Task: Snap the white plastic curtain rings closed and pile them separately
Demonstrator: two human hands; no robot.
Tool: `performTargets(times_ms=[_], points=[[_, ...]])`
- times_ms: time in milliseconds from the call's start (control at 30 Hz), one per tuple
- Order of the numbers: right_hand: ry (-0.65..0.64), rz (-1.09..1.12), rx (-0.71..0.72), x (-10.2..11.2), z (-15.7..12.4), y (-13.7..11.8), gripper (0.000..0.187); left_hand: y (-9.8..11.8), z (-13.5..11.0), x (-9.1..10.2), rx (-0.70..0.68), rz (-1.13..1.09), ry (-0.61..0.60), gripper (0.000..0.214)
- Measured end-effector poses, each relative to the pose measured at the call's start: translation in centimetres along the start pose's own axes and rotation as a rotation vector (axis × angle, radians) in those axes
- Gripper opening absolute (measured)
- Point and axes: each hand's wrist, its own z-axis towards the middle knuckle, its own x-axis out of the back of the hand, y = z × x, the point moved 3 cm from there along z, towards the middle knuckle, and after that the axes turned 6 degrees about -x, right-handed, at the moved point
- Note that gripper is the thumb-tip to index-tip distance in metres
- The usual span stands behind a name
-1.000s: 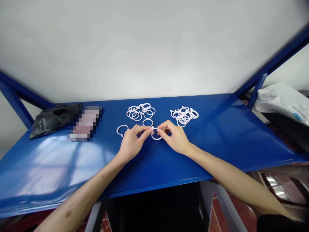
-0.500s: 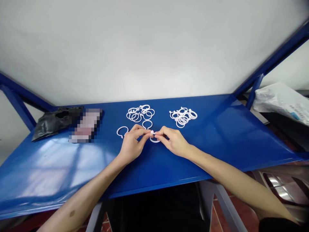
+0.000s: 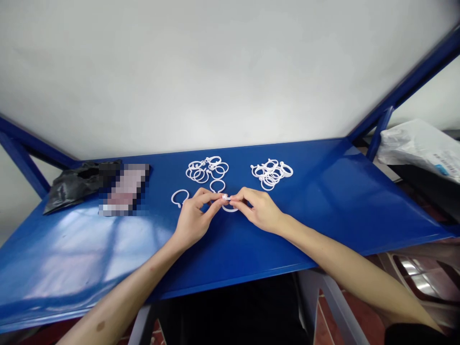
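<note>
Between my two hands is a white plastic ring (image 3: 230, 209), tilted just above or on the blue tabletop. My left hand (image 3: 197, 215) pinches its small knobbed end with thumb and forefinger. From the other side, my right hand (image 3: 258, 209) pinches the same ring close to that knob. The fingertips hide part of the ring. An open white ring (image 3: 180, 192) lies left of my left hand, and another ring (image 3: 217, 181) lies just behind its fingers. Further back are a left pile of white rings (image 3: 199, 171) and a right pile of white rings (image 3: 270, 173).
The blue table (image 3: 323, 201) meets a pale wall (image 3: 230, 72). A black plastic bag (image 3: 72, 184) and a blurred-out flat object (image 3: 125, 188) lie at the left. Off the right end sits a white plastic package (image 3: 420, 146). Blue slanted bars (image 3: 406, 91) frame the sides.
The view has shifted slightly. Both hands keep nearly the same pose on the ring, whose visible part has turned only a little. The ring piles lie as before.
</note>
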Motion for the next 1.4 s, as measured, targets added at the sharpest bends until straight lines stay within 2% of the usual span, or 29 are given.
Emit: performTargets(times_ms=[233, 467, 567, 667, 767, 867, 900, 967, 1033, 1133, 1200, 1300, 1400], points=[[-0.101, -0.008, -0.026, 0.5, 0.3, 0.0, 0.01, -0.2, -0.1, -0.2, -0.056, 0.039, 0.0, 0.021], [-0.134, -0.099, 0.092, 0.4, 0.0, -0.1, 0.015, 0.5, -0.4, -0.3, -0.2, 0.073, -0.008, 0.018], [-0.109, -0.176, 0.094, 0.1, 0.4, 0.3, 0.017, 0.5, 0.4, -0.1, -0.235, 0.144, -0.07, 0.019], [0.0, -0.237, 0.054, 1.1, 1.5, 1.6, 0.015, 0.1, 1.9, 1.6, -0.295, 0.291, -0.187, 0.02], [0.252, -0.381, -0.045, 4.2, 2.5, 3.9, 0.018, -1.4, 3.2, 5.3, -0.29, 0.455, -0.104, 0.027], [0.403, -0.568, -0.163, 7.3, 2.6, 5.9, 0.022, -3.6, 3.3, 8.1, -0.28, 0.488, -0.226, 0.027], [0.441, -0.634, -0.195, 8.2, 2.5, 6.2, 0.023, -4.2, 3.2, 8.6, -0.276, 0.489, -0.262, 0.026], [0.499, -0.738, -0.229, 9.2, 2.3, 6.4, 0.026, -5.2, 3.0, 9.1, -0.26, 0.495, -0.254, 0.021], [0.528, -0.779, -0.217, 9.3, 2.1, 6.0, 0.027, -5.6, 3.0, 8.8, -0.255, 0.516, -0.24, 0.017], [0.499, -0.758, -0.142, 8.0, 2.0, 4.8, 0.026, -5.3, 3.1, 7.9, -0.258, 0.551, -0.267, 0.012], [0.426, -0.71, -0.078, 6.5, 1.9, 3.8, 0.024, -4.7, 3.2, 7.5, -0.244, 0.531, -0.285, 0.014], [0.239, -0.573, 0.007, 4.0, 1.7, 2.3, 0.022, -3.2, 3.2, 6.9, -0.205, 0.432, -0.323, 0.016], [0.03, -0.367, 0.057, 1.9, 1.1, 0.9, 0.025, -1.5, 2.8, 5.6, -0.145, 0.289, -0.365, 0.016]])
